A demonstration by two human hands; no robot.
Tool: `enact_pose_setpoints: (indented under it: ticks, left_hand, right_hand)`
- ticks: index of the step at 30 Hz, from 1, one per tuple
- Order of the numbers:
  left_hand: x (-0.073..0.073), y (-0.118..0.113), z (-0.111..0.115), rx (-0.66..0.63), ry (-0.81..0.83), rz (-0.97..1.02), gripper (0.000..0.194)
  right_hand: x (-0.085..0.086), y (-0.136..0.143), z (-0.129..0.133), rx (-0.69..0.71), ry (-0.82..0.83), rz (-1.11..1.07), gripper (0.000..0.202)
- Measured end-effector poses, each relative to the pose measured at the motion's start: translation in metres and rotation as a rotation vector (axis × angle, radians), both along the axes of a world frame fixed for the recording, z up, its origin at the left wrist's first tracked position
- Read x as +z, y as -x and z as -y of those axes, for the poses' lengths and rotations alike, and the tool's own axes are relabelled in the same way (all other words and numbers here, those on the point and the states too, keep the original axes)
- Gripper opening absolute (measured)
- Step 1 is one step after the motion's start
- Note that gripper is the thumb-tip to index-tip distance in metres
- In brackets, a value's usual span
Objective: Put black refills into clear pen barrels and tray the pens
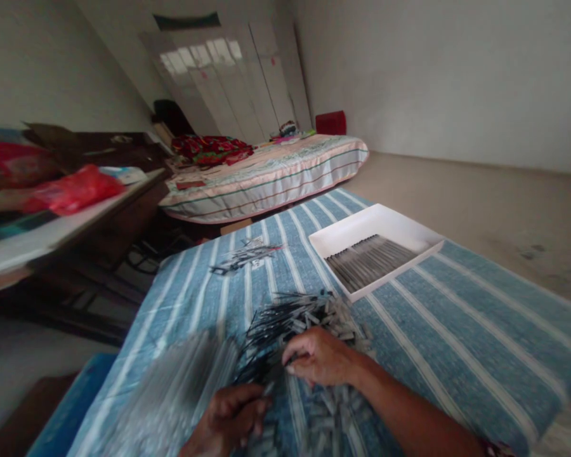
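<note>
My left hand [233,411] is closed near the front of the table, fingertips pinched around a small greyish piece [268,388], too blurred to name. My right hand [320,358] pinches the end of a small dark piece [289,363]. Just beyond the hands lies a loose pile of thin black rods [271,320]. Short grey cylinders [330,311] are heaped at its right side. More of these small grey pieces [330,412] are scattered below my right wrist. Left of my hands rests a stack of long clear tubes [171,384].
A shallow white box [400,222] holds a row of dark pen-like sticks [371,261]. Another small pile of dark sticks [242,257] lies on the striped blue cloth [190,298]. A side table with red bags [76,190] stands left, and a bed [285,174] stands behind.
</note>
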State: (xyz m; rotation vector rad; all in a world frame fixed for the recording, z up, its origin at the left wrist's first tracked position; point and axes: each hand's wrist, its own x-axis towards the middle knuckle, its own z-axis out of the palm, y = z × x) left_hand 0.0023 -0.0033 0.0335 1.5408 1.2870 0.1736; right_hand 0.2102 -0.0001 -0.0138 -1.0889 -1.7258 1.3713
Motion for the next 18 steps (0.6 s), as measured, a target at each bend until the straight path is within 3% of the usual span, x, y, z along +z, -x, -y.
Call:
enact_pose_setpoints:
  ticks: [4,14,18]
  left_hand:
    - [-0.003,0.003,0.006,0.014,0.003,0.066,0.04]
    - [-0.016,0.011,0.011,0.032,-0.111,0.144,0.029]
    - [-0.019,0.014,0.01,0.056,-0.146,0.125,0.027]
  right_hand:
    - [-0.002,0.003,0.01,-0.092,-0.232,0.152,0.02]
    - [-0.009,0.013,0.022,-0.168,-0.422,0.213,0.016]
    - [-0.008,0.01,0.023,-0.235,-0.401,0.153,0.012]
